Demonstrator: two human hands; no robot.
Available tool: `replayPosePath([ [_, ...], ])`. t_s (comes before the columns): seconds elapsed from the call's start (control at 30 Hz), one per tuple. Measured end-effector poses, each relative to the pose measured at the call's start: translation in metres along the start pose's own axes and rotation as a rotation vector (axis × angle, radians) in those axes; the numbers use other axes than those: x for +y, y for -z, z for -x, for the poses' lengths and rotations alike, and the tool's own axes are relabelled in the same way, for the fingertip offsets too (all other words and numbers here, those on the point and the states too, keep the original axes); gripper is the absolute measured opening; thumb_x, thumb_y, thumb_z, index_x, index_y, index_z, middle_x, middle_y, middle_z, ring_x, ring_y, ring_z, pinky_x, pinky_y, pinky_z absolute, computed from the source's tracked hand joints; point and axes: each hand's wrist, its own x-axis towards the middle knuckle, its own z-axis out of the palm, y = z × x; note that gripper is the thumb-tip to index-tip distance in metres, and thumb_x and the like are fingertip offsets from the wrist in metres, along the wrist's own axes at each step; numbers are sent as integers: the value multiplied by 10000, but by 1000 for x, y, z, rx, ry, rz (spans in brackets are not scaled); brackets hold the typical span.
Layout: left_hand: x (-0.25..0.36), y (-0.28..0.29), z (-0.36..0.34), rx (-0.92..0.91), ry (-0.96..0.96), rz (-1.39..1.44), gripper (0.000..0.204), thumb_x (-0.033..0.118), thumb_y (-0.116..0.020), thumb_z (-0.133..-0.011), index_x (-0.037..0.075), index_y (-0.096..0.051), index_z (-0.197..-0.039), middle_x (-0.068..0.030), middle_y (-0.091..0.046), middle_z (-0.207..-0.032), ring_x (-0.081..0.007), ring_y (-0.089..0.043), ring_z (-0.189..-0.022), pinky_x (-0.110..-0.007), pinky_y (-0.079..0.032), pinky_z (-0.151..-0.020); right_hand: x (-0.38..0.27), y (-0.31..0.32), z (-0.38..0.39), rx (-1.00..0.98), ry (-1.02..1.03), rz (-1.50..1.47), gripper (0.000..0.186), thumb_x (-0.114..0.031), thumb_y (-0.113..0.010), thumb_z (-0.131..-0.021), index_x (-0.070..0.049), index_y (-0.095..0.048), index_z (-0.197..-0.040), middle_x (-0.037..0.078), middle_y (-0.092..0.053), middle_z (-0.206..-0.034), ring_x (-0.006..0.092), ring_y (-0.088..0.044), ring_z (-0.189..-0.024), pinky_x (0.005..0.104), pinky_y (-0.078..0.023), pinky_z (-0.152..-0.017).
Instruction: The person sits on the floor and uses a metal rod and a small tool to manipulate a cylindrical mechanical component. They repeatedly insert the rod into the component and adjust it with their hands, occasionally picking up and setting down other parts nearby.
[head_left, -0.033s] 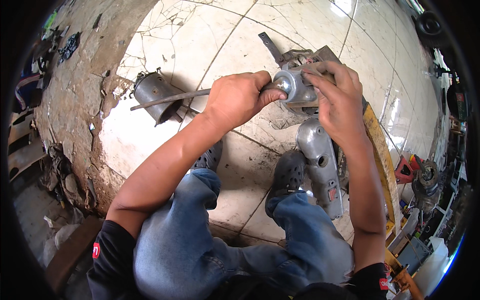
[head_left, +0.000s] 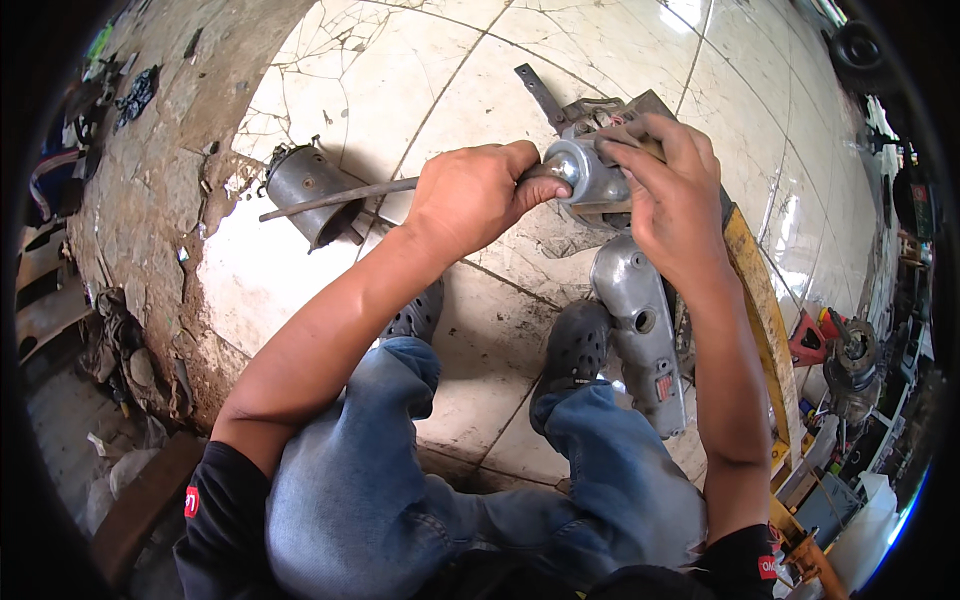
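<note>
My left hand (head_left: 470,190) is closed round a long dark metal rod (head_left: 310,203), its thumb at the silver cylindrical part (head_left: 590,180) and the rod's free end extending left. My right hand (head_left: 675,200) grips that silver part from the right with bent fingers. Behind both lies a dirty metal assembly (head_left: 645,104) with a flat bracket sticking up-left. The rod crosses over a dark metal cylinder (head_left: 315,172) lying on the tiles. Below my right hand, a long aluminium cover (head_left: 632,285) with round holes lies beside my foot.
Cracked white floor tiles (head_left: 470,370) give way to broken concrete (head_left: 140,200) at left, with dark rags (head_left: 125,350). A yellow metal beam (head_left: 755,300) runs along the right. Beyond it are a red tool (head_left: 807,342), a greasy round part (head_left: 850,370) and assorted clutter.
My right hand and its fingertips have shifted very slightly up and left on the silver part. My left hand is almost unchanged.
</note>
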Motion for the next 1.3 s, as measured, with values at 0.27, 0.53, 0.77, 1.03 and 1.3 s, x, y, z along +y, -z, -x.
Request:
replayPosePath([
  [0.27,-2,1,2,13,-15,-12,457,532,-651,-858,82,-659,-934,-150,-641,-706,-373,-647,-728,-449,-502,-633,-2,5,4,-5,-4,34,372,37,-661,-735,-134,-741,-1056,50,-602,-1211,299,-509,-1154,425,-386,-990],
  [0.53,-5,1,3,19,-22,-7,468,541,-644,-860,76,-647,-918,-157,-637,-706,-377,-644,-734,-450,-500,-634,-4,10,4,-53,-21,91,360,38,-654,-735,-123,-735,-1047,49,-592,-1239,293,-506,-1173,428,-389,-989],
  [0.77,-4,1,3,0,1,-12,452,530,-640,-870,81,-645,-924,-159,-639,-717,-378,-643,-734,-457,-500,-635,-7,7,6,-62,-47,141,341,30,-653,-733,-117,-725,-1032,55,-594,-1243,289,-514,-1178,431,-395,-988],
  [1.03,-4,0,4,25,-16,-77,495,591,-568,-881,101,-636,-900,-118,-663,-714,-346,-660,-732,-442,-525,-640,-11,13,0,133,-338,-219,240,-53,-614,-875,5,-691,-1094,142,-592,-1200,328,-569,-1079,433,-469,-940],
  [1.3,-4,1,3,20,-12,-12,466,537,-638,-866,74,-637,-913,-163,-638,-717,-390,-636,-742,-455,-500,-637,-19,3,-8,-126,-109,144,345,-96,-622,-845,-32,-675,-1179,152,-513,-1360,367,-469,-1246,482,-396,-1020],
])
